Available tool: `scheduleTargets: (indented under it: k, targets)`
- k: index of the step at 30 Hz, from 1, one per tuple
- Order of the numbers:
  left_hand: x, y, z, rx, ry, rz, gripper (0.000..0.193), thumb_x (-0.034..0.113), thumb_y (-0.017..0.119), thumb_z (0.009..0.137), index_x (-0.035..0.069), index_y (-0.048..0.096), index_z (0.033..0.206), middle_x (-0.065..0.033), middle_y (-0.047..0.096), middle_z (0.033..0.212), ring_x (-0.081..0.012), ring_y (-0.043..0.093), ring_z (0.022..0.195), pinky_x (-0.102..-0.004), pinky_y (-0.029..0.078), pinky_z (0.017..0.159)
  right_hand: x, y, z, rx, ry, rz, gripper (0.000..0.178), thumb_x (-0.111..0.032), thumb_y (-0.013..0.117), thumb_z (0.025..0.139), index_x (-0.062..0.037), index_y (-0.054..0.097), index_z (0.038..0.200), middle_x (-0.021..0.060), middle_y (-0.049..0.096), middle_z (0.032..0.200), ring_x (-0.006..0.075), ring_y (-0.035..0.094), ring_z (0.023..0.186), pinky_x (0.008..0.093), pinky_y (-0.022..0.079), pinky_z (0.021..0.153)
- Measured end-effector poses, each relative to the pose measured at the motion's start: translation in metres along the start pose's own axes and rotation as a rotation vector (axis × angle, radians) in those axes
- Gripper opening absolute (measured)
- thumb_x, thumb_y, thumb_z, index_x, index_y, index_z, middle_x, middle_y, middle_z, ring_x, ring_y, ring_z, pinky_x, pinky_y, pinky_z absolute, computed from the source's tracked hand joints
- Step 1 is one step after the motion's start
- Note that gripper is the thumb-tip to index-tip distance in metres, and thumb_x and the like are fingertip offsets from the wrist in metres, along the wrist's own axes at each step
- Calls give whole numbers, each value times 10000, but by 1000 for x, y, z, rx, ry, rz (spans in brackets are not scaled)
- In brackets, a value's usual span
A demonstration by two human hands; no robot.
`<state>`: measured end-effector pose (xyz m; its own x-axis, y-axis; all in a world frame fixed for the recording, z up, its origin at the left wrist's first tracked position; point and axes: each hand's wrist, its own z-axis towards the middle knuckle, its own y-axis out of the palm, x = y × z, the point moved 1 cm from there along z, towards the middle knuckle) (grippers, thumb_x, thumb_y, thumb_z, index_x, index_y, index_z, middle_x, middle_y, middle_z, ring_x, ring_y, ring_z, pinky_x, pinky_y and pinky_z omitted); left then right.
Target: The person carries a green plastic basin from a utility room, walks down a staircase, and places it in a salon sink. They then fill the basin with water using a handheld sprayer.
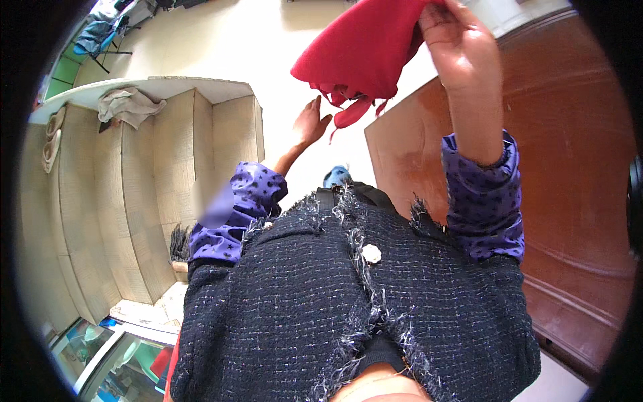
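Observation:
A red cloth [365, 50] hangs at the top of the view, with narrow red strips dangling from its lower edge. Its upper right corner is pinched in the fingers of my right hand [462, 57], which is raised with the palm side showing. Lower and to the left, my left hand [309, 124] reaches out with fingers apart and nothing in it. It is close to the cloth's lower left edge, and a small gap seems to show between them.
Beige stepped shelving [140, 194] stands at my left, with a crumpled pale cloth [130, 107] and a pair of slippers [52, 144] on it. A brown wooden panel [556, 134] is on my right. A folding chair [97, 40] stands far left, a glass-fronted cabinet [114, 362] lower left.

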<state>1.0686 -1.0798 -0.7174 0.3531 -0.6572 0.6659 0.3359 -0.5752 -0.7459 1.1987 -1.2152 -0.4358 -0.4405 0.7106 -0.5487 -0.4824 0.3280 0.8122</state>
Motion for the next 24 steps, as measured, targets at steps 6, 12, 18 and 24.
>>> scheduleTargets:
  k: [6,12,18,24]
  targets:
    - [58,6,20,85,392,-315,539,262,666,734,22,447,1164,-175,572,1065,-333,558,970,-403,438,813,-52,45,-4,-137,-187,-115,157,-14,414,877,56,513,978,164,591,951,244,573,905,320,465,850]
    - [133,15,18,24,658,-246,452,224,616,789,36,460,1169,-133,536,1130,-292,561,967,-377,454,811,-92,14,20,-2,-542,-365,46,-18,486,861,2,501,899,105,579,864,216,591,780,326,500,742]
    - [95,-19,-53,-663,-421,-1279,415,262,650,784,45,506,1107,-73,584,1013,-163,575,865,-270,481,752,-89,-48,38,149,-697,-411,56,3,484,856,15,493,910,108,554,862,219,576,777,338,510,746]
    - [56,-63,-74,-762,-262,-1258,449,339,670,769,74,518,1098,-26,587,875,-104,572,717,-255,502,670,-52,-49,33,258,-680,-515,62,-2,491,847,33,485,898,99,538,863,192,567,759,332,525,727]
